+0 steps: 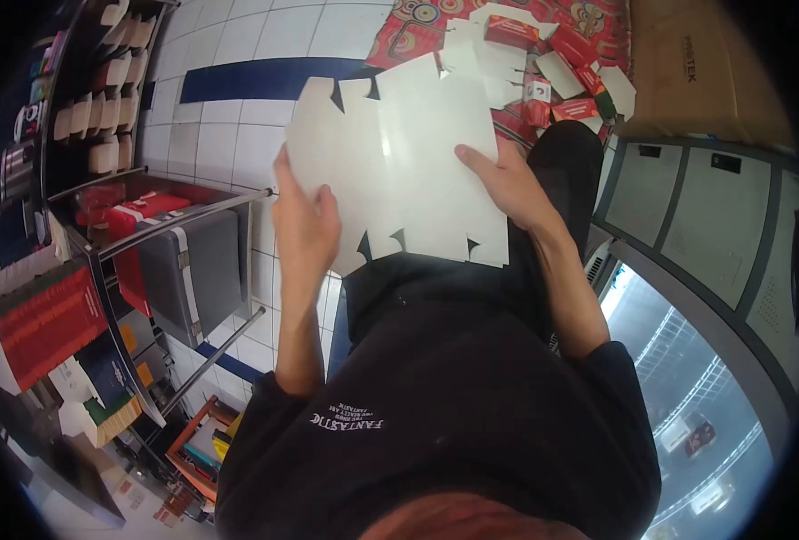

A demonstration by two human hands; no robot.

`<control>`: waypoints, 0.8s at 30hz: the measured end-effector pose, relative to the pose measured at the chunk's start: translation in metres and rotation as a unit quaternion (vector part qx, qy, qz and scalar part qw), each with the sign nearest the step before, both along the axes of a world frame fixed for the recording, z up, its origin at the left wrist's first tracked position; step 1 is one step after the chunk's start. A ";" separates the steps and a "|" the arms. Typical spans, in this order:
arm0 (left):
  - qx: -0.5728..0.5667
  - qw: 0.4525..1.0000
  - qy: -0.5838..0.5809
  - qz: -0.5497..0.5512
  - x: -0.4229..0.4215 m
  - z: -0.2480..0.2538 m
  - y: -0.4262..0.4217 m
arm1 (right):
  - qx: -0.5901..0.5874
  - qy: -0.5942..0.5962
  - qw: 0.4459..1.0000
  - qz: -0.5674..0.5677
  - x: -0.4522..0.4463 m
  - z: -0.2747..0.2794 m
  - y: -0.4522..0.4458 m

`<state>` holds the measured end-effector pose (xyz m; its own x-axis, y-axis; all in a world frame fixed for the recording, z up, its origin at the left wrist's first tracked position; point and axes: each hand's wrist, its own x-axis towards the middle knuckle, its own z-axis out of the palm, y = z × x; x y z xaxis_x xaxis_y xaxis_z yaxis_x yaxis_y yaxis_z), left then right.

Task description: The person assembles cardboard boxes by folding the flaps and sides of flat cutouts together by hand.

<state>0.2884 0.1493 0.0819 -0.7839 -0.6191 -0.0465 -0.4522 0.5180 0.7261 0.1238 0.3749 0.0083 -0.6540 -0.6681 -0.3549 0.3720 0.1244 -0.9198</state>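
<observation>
A large white cardboard sheet with notched edges [408, 162], like an unfolded box blank, is held above my lap. My left hand [307, 216] grips its left edge, with the thumb on the near face and the fingers reaching behind. At the right edge, my right hand [514, 184] pinches it, thumb on top and the other fingers hidden underneath. Slight creases run down the sheet. Beyond it, several small red boxes [575, 81] and pale card pieces [489, 67] lie on a red patterned mat [417, 22].
On the left stands a metal-framed rack [192, 220] holding a grey case [203, 270] and red packages [53, 310]. Grey lockers [687, 207] and a lit glass-fronted cabinet [687, 378] are on the right. A big brown carton [696, 81] stands at upper right. White floor tiles [237, 144] have a blue stripe.
</observation>
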 end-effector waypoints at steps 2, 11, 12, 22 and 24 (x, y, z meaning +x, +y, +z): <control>-0.013 0.999 -0.039 -0.025 -0.007 0.000 0.008 | 0.017 -0.022 1.000 0.013 0.000 0.004 -0.001; -0.139 0.975 -0.079 -0.154 -0.039 -0.037 0.060 | -0.035 0.009 0.999 -0.009 0.011 -0.011 -0.008; -0.163 0.971 -0.087 -0.151 -0.042 -0.041 0.064 | -0.034 0.025 0.999 -0.006 0.011 -0.013 -0.006; -0.292 0.934 -0.139 -0.152 -0.066 -0.089 0.091 | -0.086 0.004 0.993 -0.080 0.025 -0.038 0.006; -0.249 0.947 -0.136 -0.148 -0.067 -0.084 0.084 | -0.051 0.031 0.996 -0.066 0.023 -0.031 0.009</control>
